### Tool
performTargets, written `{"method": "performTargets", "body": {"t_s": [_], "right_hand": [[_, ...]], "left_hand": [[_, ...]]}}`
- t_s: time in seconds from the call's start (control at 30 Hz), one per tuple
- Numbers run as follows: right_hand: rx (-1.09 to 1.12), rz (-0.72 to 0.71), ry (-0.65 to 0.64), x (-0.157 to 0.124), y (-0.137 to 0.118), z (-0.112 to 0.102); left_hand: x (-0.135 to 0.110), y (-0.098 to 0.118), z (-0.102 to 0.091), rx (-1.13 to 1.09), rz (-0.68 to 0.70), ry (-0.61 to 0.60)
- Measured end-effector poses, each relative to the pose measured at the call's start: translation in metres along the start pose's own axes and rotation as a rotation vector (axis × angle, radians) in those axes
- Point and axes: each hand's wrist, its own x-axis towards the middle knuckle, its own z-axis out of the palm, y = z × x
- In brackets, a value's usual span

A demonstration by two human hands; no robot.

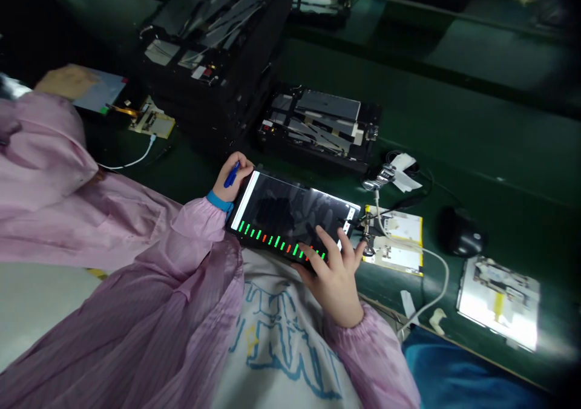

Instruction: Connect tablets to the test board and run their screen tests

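A tablet [290,209] with a lit screen, showing a row of green and red bars along its lower edge, is tilted in front of my body. My left hand [232,178] grips its left end, a blue pen [232,174] tucked in the same hand. Over the right part of the screen my right hand [336,273] is spread, fingertips on or just above the glass. A cable joins the tablet's right end to a circuit board with battery packs [394,239] lying on the bench.
Stacked black trays [204,64] with device parts stand at the back left, a lower tray [318,124] beside them. On the right are a black mouse [460,230] and a silver panel [499,303]. At left, a co-worker's hand [68,81] touches another screen [102,89].
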Motion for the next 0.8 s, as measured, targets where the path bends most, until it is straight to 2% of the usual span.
{"method": "performTargets", "body": {"t_s": [0.13, 0.23, 0.4, 0.53, 0.63, 0.7, 0.8], "right_hand": [[0.011, -0.041, -0.038, 0.003, -0.001, -0.002], [0.069, -0.041, -0.008, 0.006, 0.003, -0.006], [0.155, 0.067, 0.179, 0.010, 0.037, -0.008], [0.225, 0.167, 0.399, 0.012, 0.076, 0.002], [0.280, 0.241, 0.572, 0.011, 0.091, 0.010], [0.292, 0.264, 0.604, 0.011, 0.094, 0.012], [0.288, 0.267, 0.565, 0.011, 0.095, 0.012]], "left_hand": [[0.000, 0.001, -0.001, -0.013, 0.003, -0.009], [-0.001, 0.002, -0.001, -0.020, -0.011, -0.009], [-0.002, 0.005, -0.002, -0.012, -0.030, -0.004], [-0.003, 0.006, -0.003, -0.047, -0.046, -0.011], [-0.001, 0.005, -0.002, -0.043, -0.047, 0.000], [0.000, 0.006, -0.001, -0.042, -0.049, 0.011], [0.002, 0.009, 0.001, -0.059, -0.056, 0.027]]}}
